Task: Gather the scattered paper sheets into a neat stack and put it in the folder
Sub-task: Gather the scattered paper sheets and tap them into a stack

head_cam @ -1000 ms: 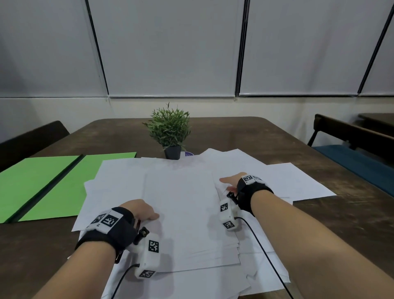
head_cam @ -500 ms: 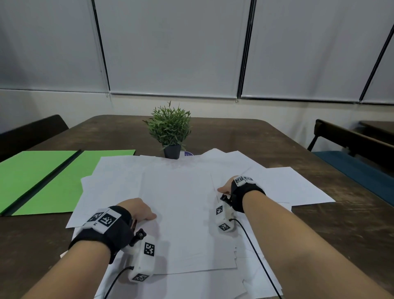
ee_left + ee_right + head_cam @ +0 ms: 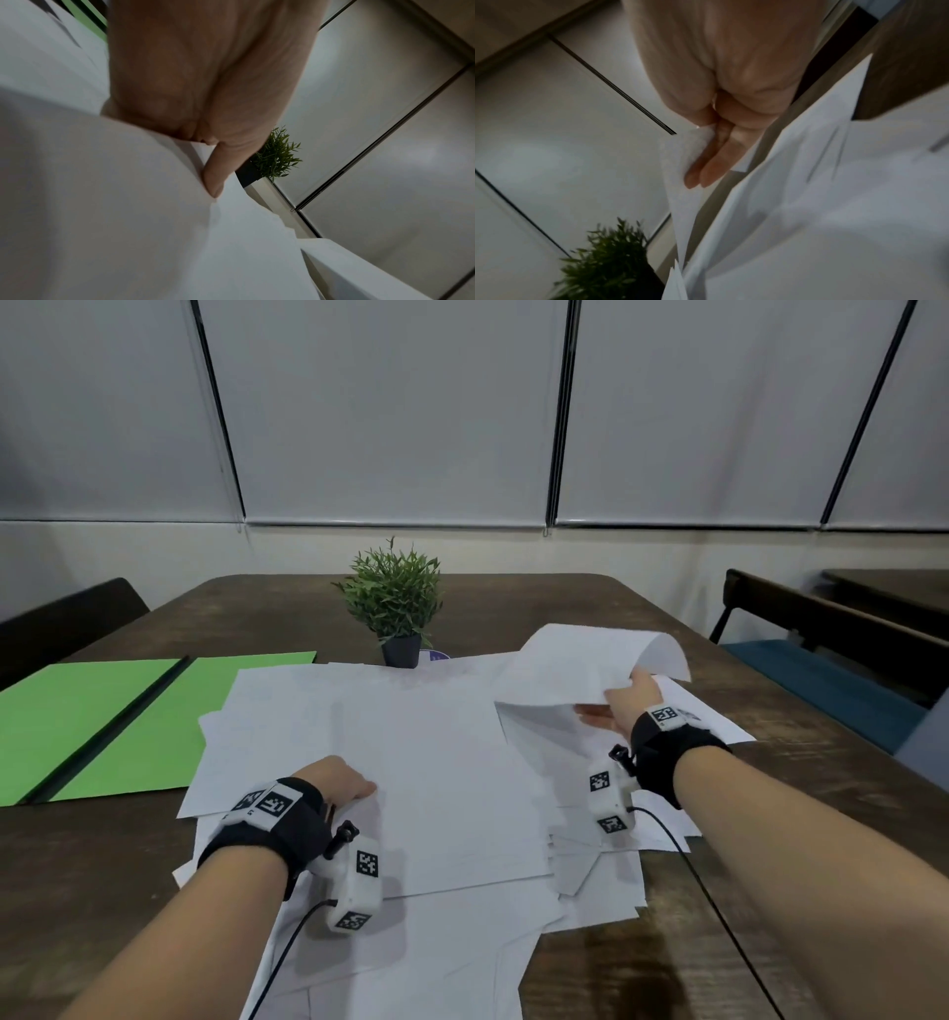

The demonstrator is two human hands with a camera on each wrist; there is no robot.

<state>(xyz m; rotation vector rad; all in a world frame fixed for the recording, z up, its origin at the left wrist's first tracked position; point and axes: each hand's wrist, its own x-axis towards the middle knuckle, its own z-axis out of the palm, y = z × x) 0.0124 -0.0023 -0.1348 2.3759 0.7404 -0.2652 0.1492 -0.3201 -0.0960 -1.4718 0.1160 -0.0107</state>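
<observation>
Head: sheets (image 3: 411, 762) are spread over table (image 3: 513, 608), beside open folder (image 3: 102, 711). One sheet (image 3: 580, 665) is pinched and lifted by R hand (image 3: 629, 706). L hand (image 3: 339, 780) is rested on sheets. L wrist: a sheet edge is gripped, thumb (image 3: 218, 172) on top. R wrist: fingers (image 3: 711, 162) are laid straight under the sheet.

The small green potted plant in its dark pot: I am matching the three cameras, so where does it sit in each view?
Head: the small green potted plant in its dark pot stands upper centre, on the brown wooden table behind the white paper sheets.
Left wrist: right of centre, just past the left hand.
Right wrist: bottom left, below the right hand.
Shared landmark: the grey window blinds with dark dividing lines.
</observation>
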